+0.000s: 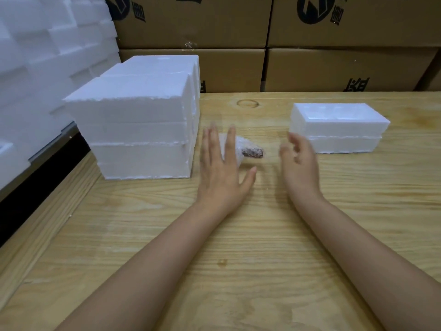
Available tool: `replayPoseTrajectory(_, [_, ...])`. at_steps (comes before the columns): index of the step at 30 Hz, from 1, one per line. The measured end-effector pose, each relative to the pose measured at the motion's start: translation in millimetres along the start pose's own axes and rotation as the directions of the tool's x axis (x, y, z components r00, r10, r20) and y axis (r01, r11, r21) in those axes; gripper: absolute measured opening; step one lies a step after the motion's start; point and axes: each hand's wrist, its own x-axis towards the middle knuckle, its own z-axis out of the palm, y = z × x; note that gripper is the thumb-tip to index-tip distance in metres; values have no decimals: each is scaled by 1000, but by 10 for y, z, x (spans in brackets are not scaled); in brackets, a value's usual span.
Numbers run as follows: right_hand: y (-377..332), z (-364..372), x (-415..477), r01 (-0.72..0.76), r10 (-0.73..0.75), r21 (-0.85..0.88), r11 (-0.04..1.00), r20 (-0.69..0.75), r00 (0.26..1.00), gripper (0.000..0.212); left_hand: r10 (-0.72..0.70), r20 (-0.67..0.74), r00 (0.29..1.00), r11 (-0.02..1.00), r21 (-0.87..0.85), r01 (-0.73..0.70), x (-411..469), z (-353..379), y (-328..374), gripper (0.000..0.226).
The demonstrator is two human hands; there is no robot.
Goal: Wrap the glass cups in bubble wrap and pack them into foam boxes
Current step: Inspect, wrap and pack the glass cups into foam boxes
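A bundle of bubble wrap (241,149) lies on its side on the wooden table (238,247), with a dark end showing at its right. My left hand (222,168) lies flat over its left part, fingers straight and spread. My right hand (298,161) hovers to the right of the bundle, fingers loosely curled and blurred, holding nothing. An open white foam box (338,127) stands at the right, just beyond my right hand; its inside looks empty.
A tall stack of white foam boxes (143,120) stands at the left, close to my left hand. More foam pieces (35,56) pile up at the far left. Brown cardboard cartons (310,44) form a wall behind the table.
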Motion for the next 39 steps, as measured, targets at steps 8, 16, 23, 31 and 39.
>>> replayPoseTrajectory(8, [506,-741,778,-194,164,19,981,-613,773,57,121,387,914,878,-472,84,163,328,650,77])
replayPoseTrajectory(16, [751,-971,1065,-396,330,-95,913,-398,856,74,-103,512,853,904,-310,295,575,830,849,94])
replayPoseTrajectory(23, [655,-886,837,-304,250,-158,939,-291,924,69,-123,451,884,866,-387,317,523,761,771,88])
replayPoseTrajectory(31, [524,-784,428,-261,232,-140,955,-190,954,67,-127,468,874,759,-521,390,182,423,637,100])
replayPoseTrajectory(39, [404,-820,358,-231,215,-110,967,-141,966,68,-245,449,859,834,-355,423,356,205,642,87])
